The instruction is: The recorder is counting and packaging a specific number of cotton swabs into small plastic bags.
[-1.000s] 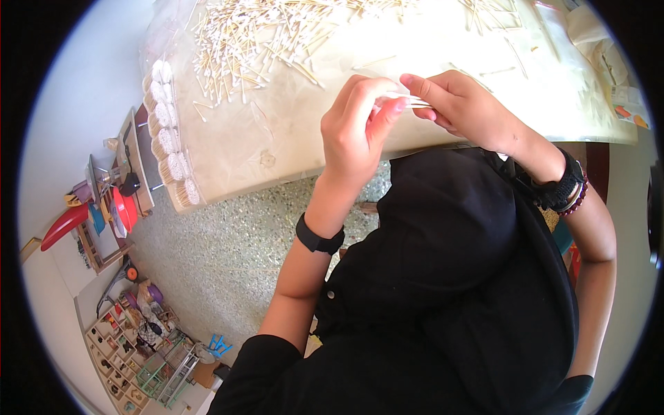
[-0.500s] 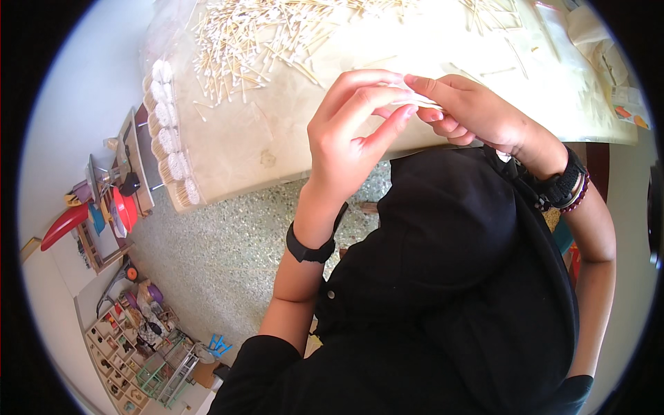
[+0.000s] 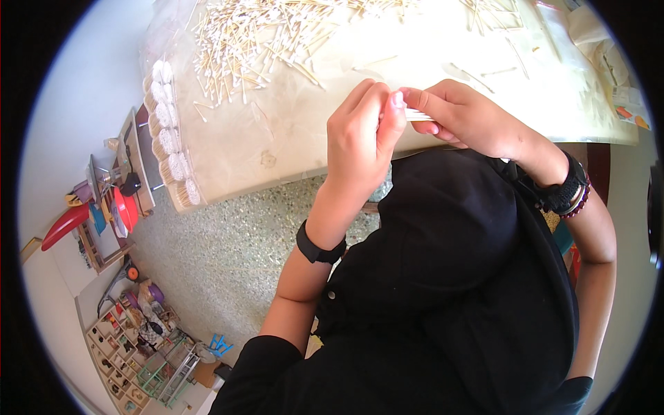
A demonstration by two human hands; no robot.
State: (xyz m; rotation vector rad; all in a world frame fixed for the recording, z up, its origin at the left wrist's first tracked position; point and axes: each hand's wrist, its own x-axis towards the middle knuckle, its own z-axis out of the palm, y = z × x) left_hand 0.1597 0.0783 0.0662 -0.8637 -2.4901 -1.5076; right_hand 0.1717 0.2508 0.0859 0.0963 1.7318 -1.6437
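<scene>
Near the table's front edge my two hands meet around a small bunch of cotton swabs [image 3: 417, 115]. My left hand [image 3: 363, 135] has its fingers curled over one end of the bunch, thumb pressed against it. The other end lies in the fingers of my right hand [image 3: 470, 117], whose thumb rests on top. Most of the swabs' length is hidden by my fingers. Beyond my left hand a large loose heap of cotton swabs [image 3: 266, 41] spreads over the table. A row of bundled swabs [image 3: 166, 117] lines the table's left edge.
Several stray swabs [image 3: 474, 77] lie on the pale covered table [image 3: 242, 159] past my right hand. Clear plastic bags [image 3: 588, 34] sit at the far right. On the left stand a shelf with red items [image 3: 124, 207] and a compartmented rack [image 3: 114, 353] on the speckled floor [image 3: 214, 249].
My left hand has moved right and slightly down. Its fingers, spread before, have closed around the end of the swab bunch. The right hand has shifted only a little.
</scene>
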